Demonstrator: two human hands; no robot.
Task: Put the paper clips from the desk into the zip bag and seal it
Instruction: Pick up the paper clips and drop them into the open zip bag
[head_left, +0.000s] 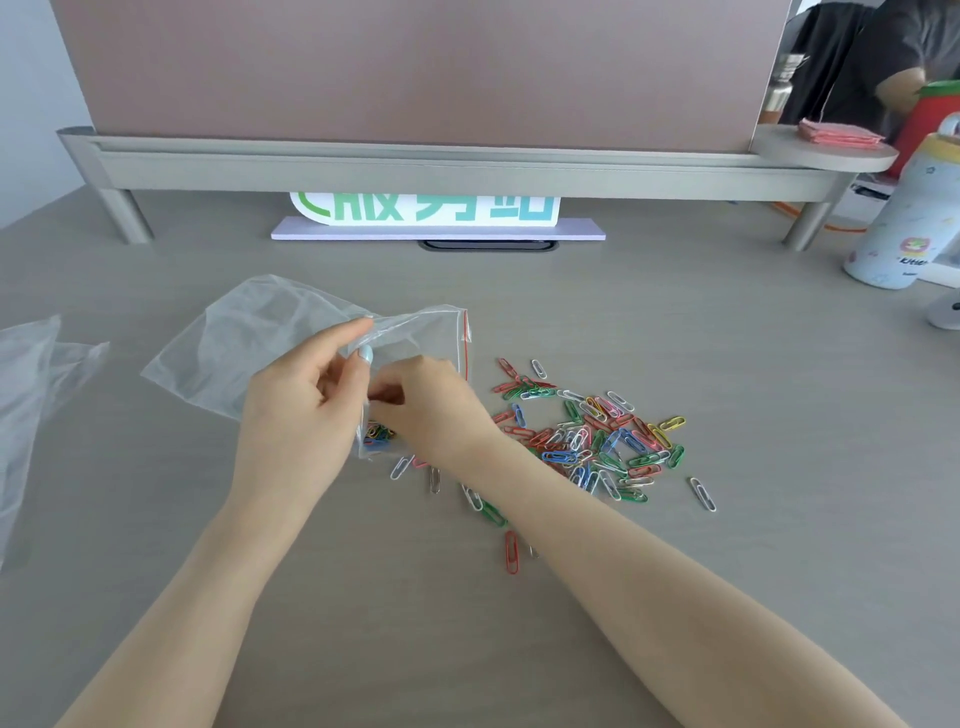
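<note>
Centrally, over the grey tabletop (675, 322), the left hand (306, 410) pinches the mouth of a clear plastic zip bag with a red seal line (244, 343), thumb and forefinger clenched on the film and holding it raised. The right hand (431, 410) sits at the bag's opening with its fingers curled inward; the fingertips are hidden behind the left hand and the plastic, so whether they hold any clips cannot be told. A small cluster of coloured clips (378, 434) shows blurred through the bag's lower corner. Most of the coloured wire paper clips (597, 436) lie heaped on the tabletop just right of the right wrist, with strays scattered near the forearm. Another crumpled clear plastic sheet (31, 395) is cut off at the left edge. A white patterned bottle (904, 218) stands at far right, partly out of frame.
</note>
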